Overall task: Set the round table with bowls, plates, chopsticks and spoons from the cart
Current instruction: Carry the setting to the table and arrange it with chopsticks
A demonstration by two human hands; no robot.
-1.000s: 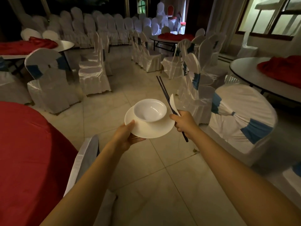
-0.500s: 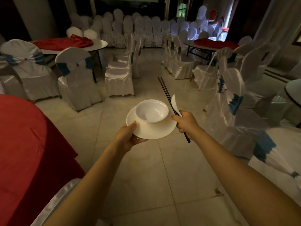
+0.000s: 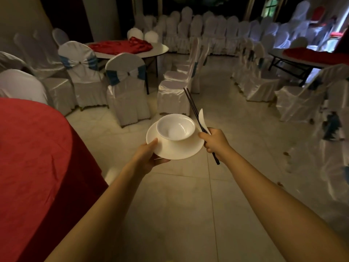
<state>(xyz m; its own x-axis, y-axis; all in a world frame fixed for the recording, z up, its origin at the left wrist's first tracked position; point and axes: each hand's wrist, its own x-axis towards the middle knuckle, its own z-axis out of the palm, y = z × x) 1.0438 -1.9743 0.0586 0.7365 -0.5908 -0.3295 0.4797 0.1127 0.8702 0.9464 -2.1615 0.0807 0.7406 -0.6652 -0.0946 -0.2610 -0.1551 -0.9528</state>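
Note:
My left hand [image 3: 146, 158] holds a white plate [image 3: 185, 150] by its near left rim, thumb on top. An empty white bowl [image 3: 175, 126] stands on the plate. My right hand [image 3: 216, 141] grips a pair of dark chopsticks [image 3: 191, 104] and a white spoon [image 3: 201, 118] together, their ends pointing up and away, right beside the plate. Both are held out over the tiled floor. The round table with the red cloth [image 3: 35, 157] fills the left side, its edge to the left of my left forearm.
White-covered chairs with blue sashes [image 3: 126, 87] stand ahead on the left, and more chairs [image 3: 302, 99] line the right. Another round table with a red cloth heap [image 3: 128, 47] is further back. An open strip of tiled floor [image 3: 213, 103] runs ahead.
The view has swung to the left, so the red-clothed table takes up more of the left side. Both hands keep the same hold on the plate, bowl, chopsticks and spoon.

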